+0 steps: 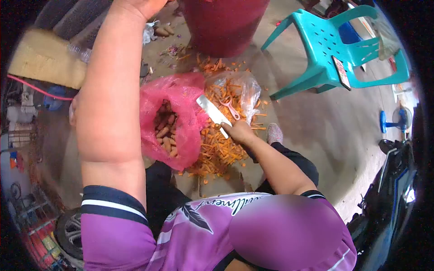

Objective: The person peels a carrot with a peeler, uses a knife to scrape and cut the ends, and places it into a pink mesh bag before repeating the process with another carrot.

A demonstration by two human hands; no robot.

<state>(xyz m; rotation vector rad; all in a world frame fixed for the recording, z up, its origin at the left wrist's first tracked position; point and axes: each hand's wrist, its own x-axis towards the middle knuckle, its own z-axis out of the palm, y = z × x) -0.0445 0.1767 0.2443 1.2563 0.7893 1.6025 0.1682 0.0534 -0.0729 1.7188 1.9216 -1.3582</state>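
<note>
My right hand (240,132) is closed on the handle of a broad-bladed knife (210,109), its blade pointing up and left above orange peelings (221,149) on the floor. Just beyond the knife, a pink peeler (232,109) lies on the peelings beside a clear plastic bag (251,92). To the left stands an open pink mesh sack (187,140) with several root vegetables (167,143) inside. My left arm reaches up past the sack. Only part of my left hand (147,5) shows at the top edge; its fingers are mostly out of frame.
A large dark red tub (224,27) stands beyond the peelings. The teal plastic chair (316,49) at the upper right holds a phone (341,72). A cardboard box (47,56) is at the upper left, a motorcycle (393,180) at the right, and a wheel (71,230) at the lower left.
</note>
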